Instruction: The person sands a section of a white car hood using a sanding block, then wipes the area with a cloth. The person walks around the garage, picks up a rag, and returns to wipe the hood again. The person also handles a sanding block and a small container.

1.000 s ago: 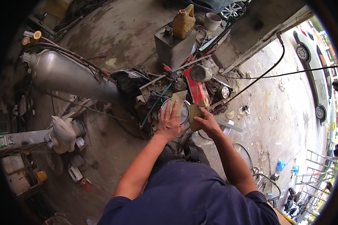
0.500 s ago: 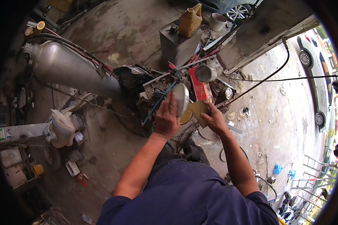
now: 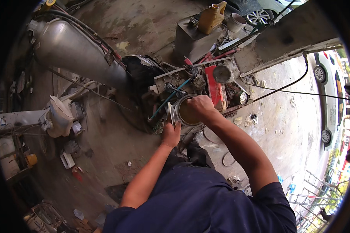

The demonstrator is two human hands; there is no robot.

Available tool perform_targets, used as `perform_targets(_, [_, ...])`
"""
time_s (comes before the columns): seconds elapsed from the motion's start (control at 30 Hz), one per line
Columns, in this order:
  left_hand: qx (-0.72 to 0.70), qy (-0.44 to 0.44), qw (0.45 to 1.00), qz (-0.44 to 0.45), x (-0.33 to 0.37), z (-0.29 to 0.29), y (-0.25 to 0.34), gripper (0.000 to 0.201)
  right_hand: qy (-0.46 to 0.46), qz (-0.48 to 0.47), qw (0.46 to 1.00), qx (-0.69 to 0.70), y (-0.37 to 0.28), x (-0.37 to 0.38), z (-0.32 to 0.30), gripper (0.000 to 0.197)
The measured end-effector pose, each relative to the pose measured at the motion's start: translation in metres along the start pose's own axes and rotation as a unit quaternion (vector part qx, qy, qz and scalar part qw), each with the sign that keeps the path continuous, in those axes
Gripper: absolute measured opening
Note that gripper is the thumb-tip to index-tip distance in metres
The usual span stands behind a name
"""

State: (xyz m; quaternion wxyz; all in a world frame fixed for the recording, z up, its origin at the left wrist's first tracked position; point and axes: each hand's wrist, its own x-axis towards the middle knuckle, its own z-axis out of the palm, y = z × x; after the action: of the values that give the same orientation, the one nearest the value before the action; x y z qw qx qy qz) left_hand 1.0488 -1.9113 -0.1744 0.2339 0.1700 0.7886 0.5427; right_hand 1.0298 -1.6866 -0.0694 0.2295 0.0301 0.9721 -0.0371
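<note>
My left hand [image 3: 172, 134] grips a round, pale metal lid [image 3: 170, 113], which is turned nearly edge-on beside the open can. The round metal can [image 3: 178, 112] has a yellowish-brown inside and stands in front of me. Over its right rim reaches my right hand [image 3: 201, 107], fingers curled and pointing down into the can. The flat yellowish spreader seen in that hand half a second ago is hidden by the hand and can. Behind the can lie a red box [image 3: 215, 87] and an empty-looking tin [image 3: 222, 73].
A teal rod [image 3: 170, 99] slants beside the can. A grey metal tank [image 3: 70, 48] lies to the left. Farther back, a yellow-brown jug [image 3: 211, 18] stands on a grey box [image 3: 192, 42]. A black cable [image 3: 287, 87] crosses the right side, with a white car [image 3: 326, 105] beyond.
My right hand has moved left and down into the can, taking the spreader out of sight. My left hand has lowered and turned the lid edge-on.
</note>
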Motion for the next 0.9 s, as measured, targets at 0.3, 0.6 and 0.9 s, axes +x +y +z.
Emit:
perform_targets(0.3, [-0.067,0.022,0.998,0.001,0.002,0.010,-0.013,0.049,-0.119,-0.024,0.993,-0.011,-0.014,0.013,-0.008,0.023])
perform_targets(0.6, [-0.084,-0.010,0.995,-0.054,0.000,0.009,-0.011,0.052,-0.103,-0.002,0.994,0.039,0.007,0.026,0.014,0.021])
perform_targets(0.9, [-0.106,-0.002,0.994,-0.033,0.002,0.004,0.000,0.051,-0.127,-0.002,0.987,0.101,0.029,0.035,0.046,0.024])
